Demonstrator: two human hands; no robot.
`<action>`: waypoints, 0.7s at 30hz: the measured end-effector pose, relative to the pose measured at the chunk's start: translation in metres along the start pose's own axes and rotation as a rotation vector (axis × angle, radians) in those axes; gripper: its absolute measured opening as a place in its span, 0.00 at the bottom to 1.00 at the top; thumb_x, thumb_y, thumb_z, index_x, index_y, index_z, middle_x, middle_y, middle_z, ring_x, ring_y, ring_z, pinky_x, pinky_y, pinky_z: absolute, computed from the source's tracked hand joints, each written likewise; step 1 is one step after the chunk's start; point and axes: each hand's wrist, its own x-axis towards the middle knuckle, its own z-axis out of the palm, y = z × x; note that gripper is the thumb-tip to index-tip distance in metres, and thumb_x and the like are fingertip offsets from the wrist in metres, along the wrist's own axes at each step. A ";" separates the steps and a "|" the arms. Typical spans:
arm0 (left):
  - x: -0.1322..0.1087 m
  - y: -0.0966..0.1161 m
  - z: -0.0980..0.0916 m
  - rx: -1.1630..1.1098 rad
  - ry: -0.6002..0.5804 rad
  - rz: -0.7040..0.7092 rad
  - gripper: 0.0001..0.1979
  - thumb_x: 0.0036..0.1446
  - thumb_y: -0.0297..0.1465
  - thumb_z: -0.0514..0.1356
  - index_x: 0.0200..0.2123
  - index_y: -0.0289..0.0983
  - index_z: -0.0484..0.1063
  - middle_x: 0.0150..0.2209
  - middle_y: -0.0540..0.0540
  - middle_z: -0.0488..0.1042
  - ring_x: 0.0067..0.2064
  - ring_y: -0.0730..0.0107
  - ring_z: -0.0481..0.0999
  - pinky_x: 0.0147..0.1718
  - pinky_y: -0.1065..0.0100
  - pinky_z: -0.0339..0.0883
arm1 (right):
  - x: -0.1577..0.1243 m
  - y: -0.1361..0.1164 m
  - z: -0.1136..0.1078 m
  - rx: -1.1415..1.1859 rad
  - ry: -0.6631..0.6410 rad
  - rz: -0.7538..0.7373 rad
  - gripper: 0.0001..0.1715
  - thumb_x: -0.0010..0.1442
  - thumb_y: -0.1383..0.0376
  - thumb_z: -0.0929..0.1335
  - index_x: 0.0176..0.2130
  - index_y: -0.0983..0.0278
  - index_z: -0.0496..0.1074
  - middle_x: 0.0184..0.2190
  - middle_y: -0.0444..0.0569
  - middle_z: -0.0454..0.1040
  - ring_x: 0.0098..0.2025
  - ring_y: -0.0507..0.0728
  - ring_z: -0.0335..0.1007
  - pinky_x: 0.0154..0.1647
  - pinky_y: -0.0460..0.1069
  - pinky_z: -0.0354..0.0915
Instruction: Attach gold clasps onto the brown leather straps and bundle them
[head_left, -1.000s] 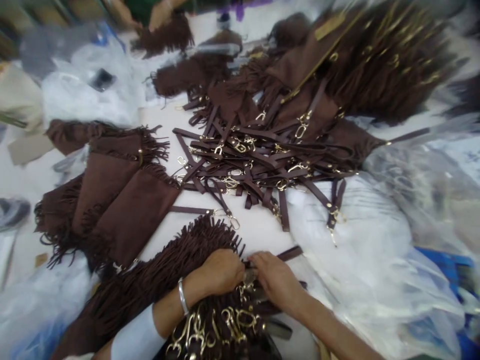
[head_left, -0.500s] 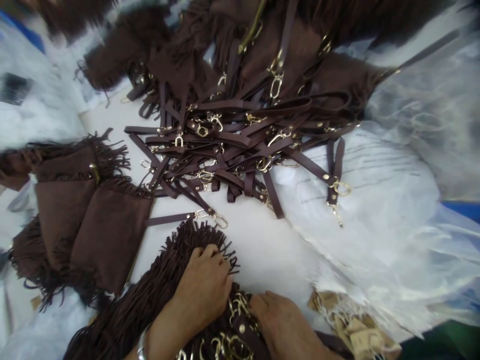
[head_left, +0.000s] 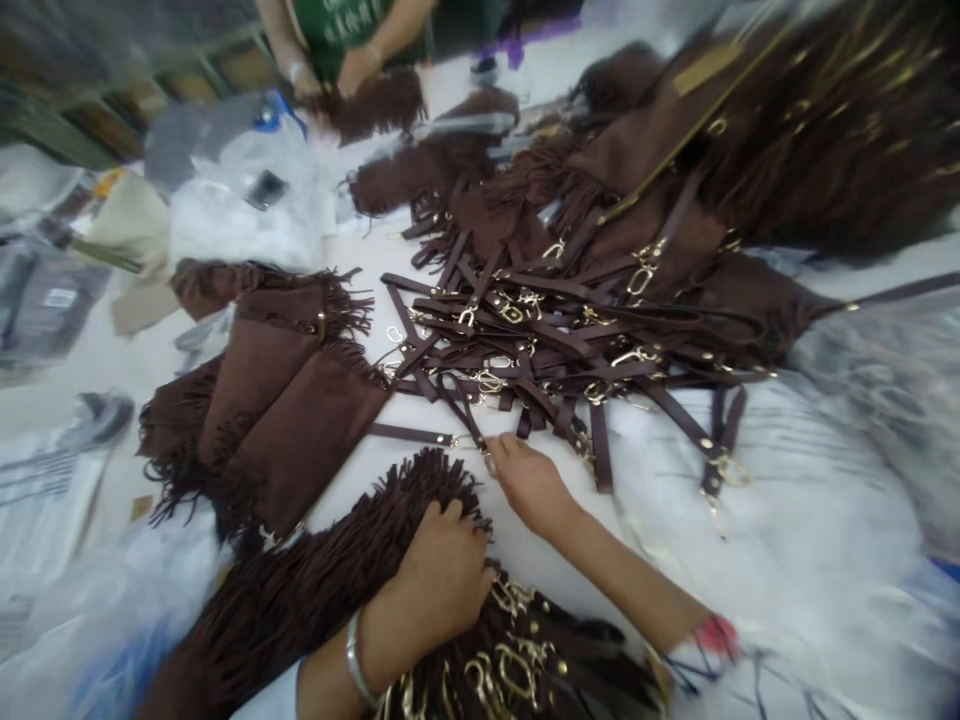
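Note:
My right hand [head_left: 529,485] is closed in a pinch on the clasp end of a dark brown wrist strap [head_left: 461,408] at the near edge of the strap heap. My left hand [head_left: 446,560] lies with curled fingers on a pile of brown fringed bags [head_left: 322,560], gripping an edge; its fingertips are hidden. Beside that hand, gold clasps [head_left: 514,670] hang together along the pile's right side. Many straps with gold hooks form a tangled heap [head_left: 555,340] in front of me. Another strap [head_left: 409,434] lies just left of my right fingertips.
Flat fringed bags [head_left: 307,440] overlap on the left. More bags [head_left: 660,160] are heaped at the back right. White plastic bags [head_left: 720,560] cover the right side of the table. Across the table, a person in a green top [head_left: 337,35] handles a brown piece.
My right hand has moved up and away from the clasps by the fringed pile to a strap at the heap. My left hand stays on the pile. The view has tilted up.

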 end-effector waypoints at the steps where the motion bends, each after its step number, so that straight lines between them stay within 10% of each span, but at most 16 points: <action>1: -0.003 -0.003 0.001 -0.014 0.024 -0.006 0.18 0.63 0.42 0.56 0.37 0.33 0.77 0.37 0.36 0.77 0.46 0.47 0.69 0.48 0.46 0.60 | -0.005 -0.002 0.005 -0.009 -0.013 -0.002 0.15 0.68 0.70 0.62 0.53 0.64 0.66 0.47 0.54 0.71 0.47 0.61 0.69 0.44 0.51 0.65; 11: 0.007 -0.011 -0.001 -0.030 -0.115 0.044 0.14 0.59 0.41 0.62 0.38 0.35 0.75 0.39 0.39 0.76 0.47 0.47 0.68 0.47 0.47 0.60 | -0.132 -0.011 0.040 0.593 -0.401 0.215 0.15 0.66 0.70 0.58 0.43 0.63 0.72 0.37 0.48 0.78 0.40 0.56 0.75 0.40 0.47 0.66; 21: 0.005 -0.013 -0.011 -0.059 -0.232 0.039 0.15 0.66 0.29 0.49 0.31 0.38 0.74 0.34 0.43 0.76 0.41 0.53 0.69 0.42 0.50 0.60 | -0.180 -0.052 0.079 0.281 -0.046 -0.002 0.17 0.58 0.76 0.64 0.47 0.62 0.67 0.32 0.45 0.77 0.28 0.55 0.76 0.24 0.46 0.66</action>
